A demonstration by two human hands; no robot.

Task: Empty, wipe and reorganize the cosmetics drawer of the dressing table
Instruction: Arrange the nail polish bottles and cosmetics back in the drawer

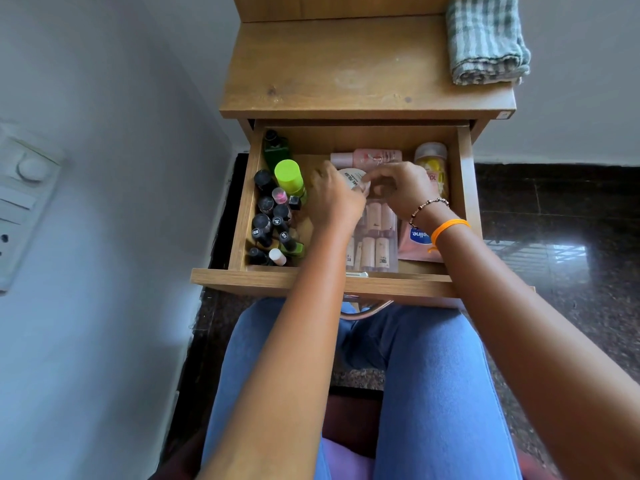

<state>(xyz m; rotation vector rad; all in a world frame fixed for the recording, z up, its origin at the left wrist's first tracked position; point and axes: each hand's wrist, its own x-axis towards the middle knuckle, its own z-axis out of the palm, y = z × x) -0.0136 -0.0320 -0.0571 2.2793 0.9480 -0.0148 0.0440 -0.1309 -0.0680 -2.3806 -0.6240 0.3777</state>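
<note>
The wooden drawer of the dressing table is pulled out and full of cosmetics. My left hand and my right hand are together inside it, over its middle. Both hold a small round white nail polish remover tub, fingers curled round its edge. Under the hands lies a clear case of beige tubes. Several dark nail polish bottles and a lime-capped green bottle stand at the left. A pink bottle lies at the back, a yellow bottle at the right, a pink Vaseline pouch below it.
A folded green-checked cloth lies on the back right of the table top. A white wall with a switch panel is at the left. My knees in blue jeans sit under the drawer front; dark stone floor at the right.
</note>
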